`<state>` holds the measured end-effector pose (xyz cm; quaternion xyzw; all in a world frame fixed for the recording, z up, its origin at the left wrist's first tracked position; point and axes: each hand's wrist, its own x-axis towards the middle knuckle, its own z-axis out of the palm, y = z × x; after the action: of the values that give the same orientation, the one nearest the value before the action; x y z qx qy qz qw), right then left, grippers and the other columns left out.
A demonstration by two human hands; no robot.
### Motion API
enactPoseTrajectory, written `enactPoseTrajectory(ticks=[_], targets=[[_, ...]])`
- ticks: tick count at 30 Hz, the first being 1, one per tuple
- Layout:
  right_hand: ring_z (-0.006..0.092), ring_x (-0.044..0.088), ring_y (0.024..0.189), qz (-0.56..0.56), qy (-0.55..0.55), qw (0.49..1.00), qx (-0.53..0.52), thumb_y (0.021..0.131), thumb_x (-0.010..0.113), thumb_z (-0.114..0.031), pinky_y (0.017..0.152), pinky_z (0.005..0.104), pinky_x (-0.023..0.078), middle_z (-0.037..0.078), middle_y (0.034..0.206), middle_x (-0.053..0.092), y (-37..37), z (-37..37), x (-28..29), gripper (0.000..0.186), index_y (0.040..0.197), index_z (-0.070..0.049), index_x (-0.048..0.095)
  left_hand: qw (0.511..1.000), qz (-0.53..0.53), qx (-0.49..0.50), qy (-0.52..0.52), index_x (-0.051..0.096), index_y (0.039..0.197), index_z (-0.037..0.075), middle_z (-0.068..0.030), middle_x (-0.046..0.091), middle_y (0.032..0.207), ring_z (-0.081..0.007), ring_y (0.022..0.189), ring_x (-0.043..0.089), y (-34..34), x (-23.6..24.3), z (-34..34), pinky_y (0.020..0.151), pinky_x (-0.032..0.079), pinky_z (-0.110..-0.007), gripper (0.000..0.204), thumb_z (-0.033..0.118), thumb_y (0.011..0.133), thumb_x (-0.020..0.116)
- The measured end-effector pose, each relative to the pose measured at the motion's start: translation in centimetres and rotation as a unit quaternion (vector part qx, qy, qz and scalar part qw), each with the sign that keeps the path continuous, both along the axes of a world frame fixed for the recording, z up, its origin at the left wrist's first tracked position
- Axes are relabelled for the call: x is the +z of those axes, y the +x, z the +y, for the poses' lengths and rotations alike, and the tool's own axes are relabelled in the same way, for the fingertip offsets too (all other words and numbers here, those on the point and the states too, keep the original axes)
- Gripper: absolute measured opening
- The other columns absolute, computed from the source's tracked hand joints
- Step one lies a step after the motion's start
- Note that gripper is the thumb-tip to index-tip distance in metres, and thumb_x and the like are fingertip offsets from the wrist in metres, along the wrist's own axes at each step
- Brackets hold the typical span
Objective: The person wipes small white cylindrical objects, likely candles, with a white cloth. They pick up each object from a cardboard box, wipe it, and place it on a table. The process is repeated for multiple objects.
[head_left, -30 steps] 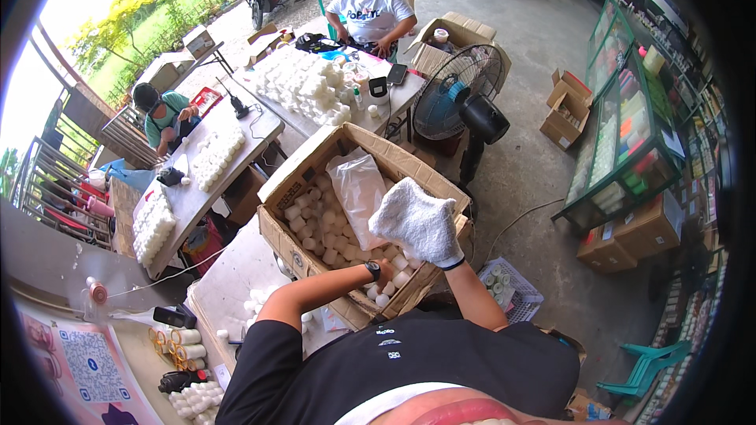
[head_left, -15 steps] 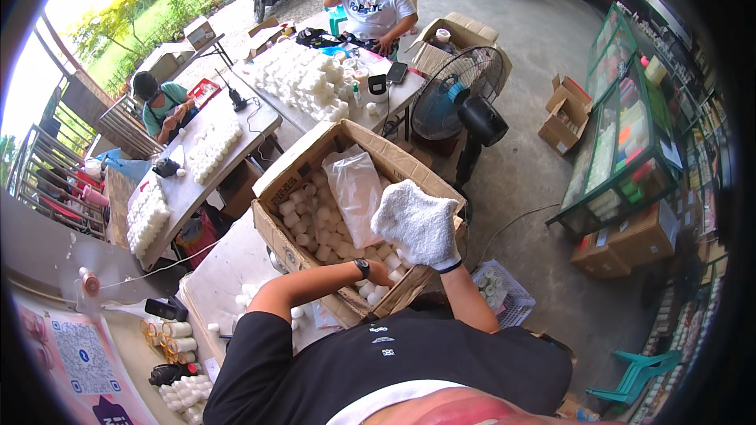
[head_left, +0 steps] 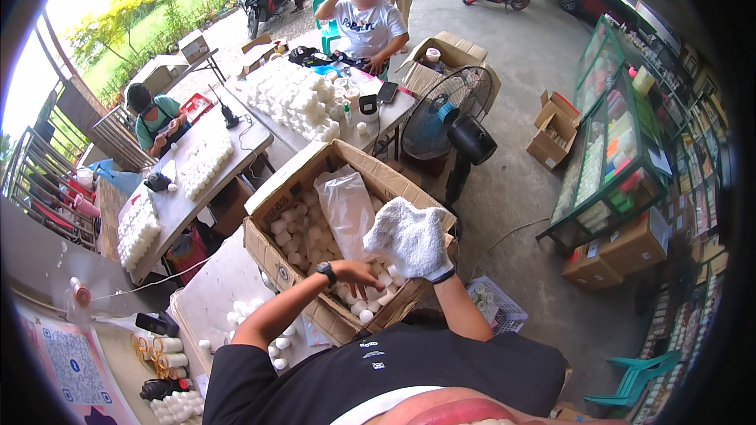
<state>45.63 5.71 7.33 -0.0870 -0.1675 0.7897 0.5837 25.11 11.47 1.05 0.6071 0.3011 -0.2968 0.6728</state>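
Observation:
My left hand (head_left: 358,274), bare with a dark watch at the wrist, hovers over the near part of a large cardboard box (head_left: 272,264). Its fingers are spread and hold nothing. Many small white rounded pieces (head_left: 303,232), like little jars or caps, fill the box. A translucent plastic bag (head_left: 345,208) lies on them. My right hand (head_left: 409,240) wears a fuzzy white mitt-like glove with a dark cuff. It is held flat and wide above the box's right side, and the separate fingers inside are hidden. Nothing shows in its grasp.
A table (head_left: 209,291) with loose white pieces stands left of the box. Beyond it, two people sit at tables bearing rows of white pieces (head_left: 291,98). A black fan (head_left: 449,114) stands behind the box. At right are a plastic crate (head_left: 504,311) and a green-framed cabinet (head_left: 606,165).
My left hand has lifted from among the white pieces and its fingers have spread. The gloved right hand stays over the box's right side. The whole view has shifted slightly.

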Motion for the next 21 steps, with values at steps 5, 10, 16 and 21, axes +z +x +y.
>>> enactPoseTrajectory(ticks=[5, 10, 16, 21], targets=[[0.0221, 0.059, 0.112, -0.382, 0.162, 0.904, -0.106, 0.093, 0.06, -0.041, 0.102, 0.0435, 0.045, 0.009, 0.115, 0.064, -1.9, 0.6, 3.0, 0.041, 0.116, -0.007, 0.062, 0.886, -0.291, 0.151, 0.327, 0.063, 0.121, 0.0, -0.0013, 0.069, 0.094, -0.0064, 0.093, 0.058, -3.0, 8.6, 1.0, 0.076, 0.052, -0.029, 0.046, 0.031, 0.089, 0.073], [0.02, 0.068, 0.089, -0.651, 0.38, 0.621, -0.214, 0.079, 0.075, -0.012, 0.084, 0.0335, 0.054, 0.011, 0.103, 0.07, -5.2, 0.0, 6.0, 0.037, 0.114, -0.001, 0.067, 0.67, -0.258, 0.192, 0.669, 0.061, 0.118, 0.004, -0.0159, 0.059, 0.109, -0.0275, 0.111, 0.057, -3.8, 12.9, -1.2, 0.091, 0.049, -0.038, 0.058, 0.028, 0.071, 0.084], [0.0205, 0.057, 0.113, -0.436, 0.237, 0.861, -0.113, 0.085, 0.066, -0.006, 0.101, 0.0329, 0.044, 0.012, 0.125, 0.06, -7.7, 0.6, 5.1, 0.048, 0.13, 0.004, 0.052, 0.581, -0.213, 0.435, 0.654, 0.04, 0.14, 0.005, -0.019, 0.043, 0.135, -0.024, 0.124, 0.05, -3.5, 11.5, -6.2, 0.095, 0.049, -0.036, 0.082, 0.029, 0.076, 0.085], [0.0258, 0.053, 0.122, -0.112, 0.09, 0.988, 0.062, 0.097, 0.052, -0.03, 0.108, 0.0382, 0.039, 0.013, 0.132, 0.055, -7.8, 0.2, 4.2, 0.05, 0.136, -0.001, 0.046, 0.751, -0.232, 0.527, 0.325, 0.05, 0.129, 0.0, -0.0055, 0.065, 0.104, -0.0091, 0.093, 0.063, -5.7, 11.0, -8.8, 0.073, 0.051, -0.022, 0.059, 0.031, 0.088, 0.077]])
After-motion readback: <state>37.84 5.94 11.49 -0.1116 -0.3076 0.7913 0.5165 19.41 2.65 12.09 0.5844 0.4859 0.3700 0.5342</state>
